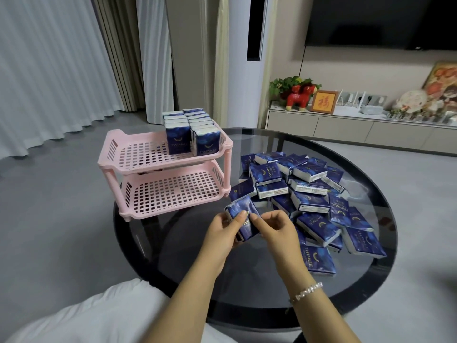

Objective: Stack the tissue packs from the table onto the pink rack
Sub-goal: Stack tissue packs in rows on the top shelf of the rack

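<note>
We hold one tissue pack [243,220] above the surface's near-left edge, left hand [222,231] and right hand [274,230] both pinching it; a careless placement could topple the upright rows on the pink rack [138,154].

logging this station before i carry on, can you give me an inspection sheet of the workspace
surface: round dark glass table, glossy.
job's things: pink rack, two tiers; two rows of upright tissue packs at the top tier's right end; lower tier bare; loose pile of packs on the table to its right.
clutter: nothing seen.
grippers: left hand and right hand both hold one tissue pack above the table.
cables: nothing seen on the table.
surroundings: curtains, TV, low cabinet carrying ornaments.
</note>
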The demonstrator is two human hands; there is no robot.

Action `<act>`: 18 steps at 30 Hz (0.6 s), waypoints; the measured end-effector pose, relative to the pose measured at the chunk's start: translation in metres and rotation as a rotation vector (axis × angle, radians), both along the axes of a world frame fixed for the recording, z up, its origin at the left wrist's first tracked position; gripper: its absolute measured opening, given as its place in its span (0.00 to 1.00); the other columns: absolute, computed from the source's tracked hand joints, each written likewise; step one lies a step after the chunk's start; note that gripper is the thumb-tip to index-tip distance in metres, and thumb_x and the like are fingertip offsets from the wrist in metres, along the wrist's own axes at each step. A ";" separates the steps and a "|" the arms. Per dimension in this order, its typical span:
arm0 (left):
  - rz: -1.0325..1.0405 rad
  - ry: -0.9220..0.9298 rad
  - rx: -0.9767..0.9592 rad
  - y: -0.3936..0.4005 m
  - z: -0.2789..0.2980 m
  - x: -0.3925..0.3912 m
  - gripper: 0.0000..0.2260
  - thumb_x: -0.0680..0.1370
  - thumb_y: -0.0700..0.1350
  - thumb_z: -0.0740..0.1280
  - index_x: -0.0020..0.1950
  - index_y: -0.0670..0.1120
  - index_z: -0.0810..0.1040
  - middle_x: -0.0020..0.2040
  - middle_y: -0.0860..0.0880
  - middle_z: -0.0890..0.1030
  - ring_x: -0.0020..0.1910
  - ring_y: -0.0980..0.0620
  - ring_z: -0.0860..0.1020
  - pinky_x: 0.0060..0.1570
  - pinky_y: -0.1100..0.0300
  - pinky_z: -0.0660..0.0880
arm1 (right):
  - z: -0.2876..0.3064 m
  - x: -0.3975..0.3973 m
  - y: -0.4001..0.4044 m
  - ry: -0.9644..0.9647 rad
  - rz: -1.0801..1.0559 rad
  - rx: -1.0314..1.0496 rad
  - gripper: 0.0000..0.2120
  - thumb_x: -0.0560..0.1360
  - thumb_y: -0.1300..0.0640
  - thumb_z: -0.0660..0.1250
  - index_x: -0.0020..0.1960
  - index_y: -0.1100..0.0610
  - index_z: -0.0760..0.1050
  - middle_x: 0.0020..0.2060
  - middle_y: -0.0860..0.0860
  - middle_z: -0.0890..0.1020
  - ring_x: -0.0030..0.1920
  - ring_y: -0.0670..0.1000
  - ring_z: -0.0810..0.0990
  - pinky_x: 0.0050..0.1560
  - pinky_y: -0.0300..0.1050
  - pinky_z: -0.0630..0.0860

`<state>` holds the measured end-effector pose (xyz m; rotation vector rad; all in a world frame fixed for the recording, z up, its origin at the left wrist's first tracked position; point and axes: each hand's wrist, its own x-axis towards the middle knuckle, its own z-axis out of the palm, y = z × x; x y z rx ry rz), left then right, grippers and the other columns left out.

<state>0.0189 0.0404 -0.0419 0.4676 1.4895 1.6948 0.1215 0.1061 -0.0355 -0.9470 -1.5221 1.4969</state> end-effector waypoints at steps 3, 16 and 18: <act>0.015 -0.016 -0.005 0.002 0.000 0.004 0.14 0.75 0.49 0.69 0.59 0.45 0.76 0.53 0.45 0.84 0.52 0.48 0.83 0.51 0.51 0.79 | 0.004 0.023 0.005 -0.118 -0.043 0.132 0.05 0.71 0.57 0.72 0.45 0.58 0.79 0.39 0.50 0.82 0.38 0.44 0.78 0.39 0.32 0.73; -0.065 0.057 -0.061 0.002 -0.001 0.033 0.12 0.76 0.49 0.69 0.56 0.44 0.77 0.53 0.46 0.84 0.52 0.49 0.82 0.55 0.50 0.78 | 0.003 0.109 0.020 -1.051 0.049 0.509 0.23 0.74 0.47 0.67 0.68 0.47 0.69 0.66 0.46 0.70 0.67 0.57 0.65 0.61 0.50 0.71; -0.067 0.079 -0.070 0.002 -0.002 0.035 0.12 0.76 0.49 0.69 0.56 0.45 0.77 0.53 0.47 0.84 0.52 0.49 0.82 0.56 0.49 0.78 | 0.002 0.110 0.018 -1.027 0.052 0.475 0.24 0.74 0.47 0.67 0.69 0.46 0.68 0.68 0.46 0.68 0.66 0.56 0.69 0.59 0.48 0.71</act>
